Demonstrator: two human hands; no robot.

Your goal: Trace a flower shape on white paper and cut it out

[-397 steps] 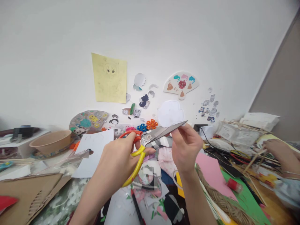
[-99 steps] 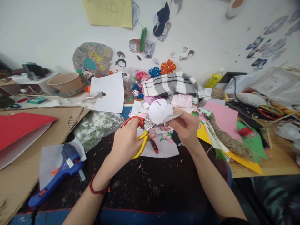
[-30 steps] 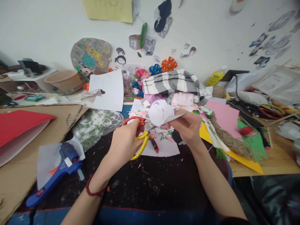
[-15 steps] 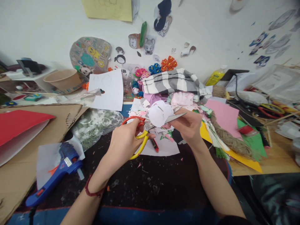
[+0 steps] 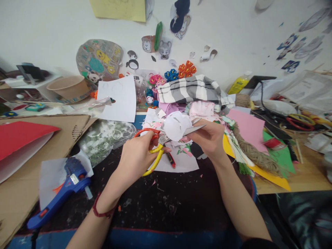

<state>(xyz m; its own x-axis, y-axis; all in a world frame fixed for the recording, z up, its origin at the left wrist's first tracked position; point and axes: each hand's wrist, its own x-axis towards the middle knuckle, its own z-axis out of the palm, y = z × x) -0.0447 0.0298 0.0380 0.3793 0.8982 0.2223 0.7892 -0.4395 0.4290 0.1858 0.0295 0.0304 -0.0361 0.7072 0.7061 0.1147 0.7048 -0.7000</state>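
Note:
My left hand (image 5: 135,155) is closed round the red and yellow handles of a pair of scissors (image 5: 157,158), with thumb and fingers through the loops. The metal blades point right and stand apart, with a rounded white paper piece (image 5: 175,127) at them. A dark slit line shows on that paper. My right hand (image 5: 210,138) pinches the paper's right side close to the blade tips; its fingertips are partly hidden. Below both hands lies a white sheet (image 5: 181,166) with pink and green scraps and a red and black pen (image 5: 170,160).
A blue glue gun (image 5: 66,190) rests on paper at the left, beside cardboard (image 5: 23,193) and a red folder (image 5: 23,138). Behind lie a bag of white-green sprigs (image 5: 101,141) and checked cloth (image 5: 189,90). Twine (image 5: 254,148) and coloured paper (image 5: 246,126) are at the right.

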